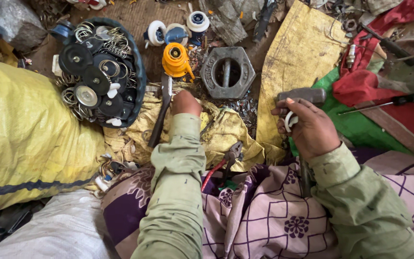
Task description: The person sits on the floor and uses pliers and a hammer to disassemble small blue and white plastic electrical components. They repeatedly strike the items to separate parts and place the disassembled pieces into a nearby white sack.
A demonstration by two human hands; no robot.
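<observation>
The right hand is gripping a small white ring-shaped part beside a grey hammer head; the left hand is lying fisted on yellow sacking (grasp unclear).

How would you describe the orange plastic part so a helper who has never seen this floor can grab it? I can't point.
Start at the hexagonal metal weight at top centre. Directly to its left stands the orange plastic part, just above the left hand. It is the only bright orange, ribbed, cone-like piece; its neighbours are white-and-blue parts.
</observation>
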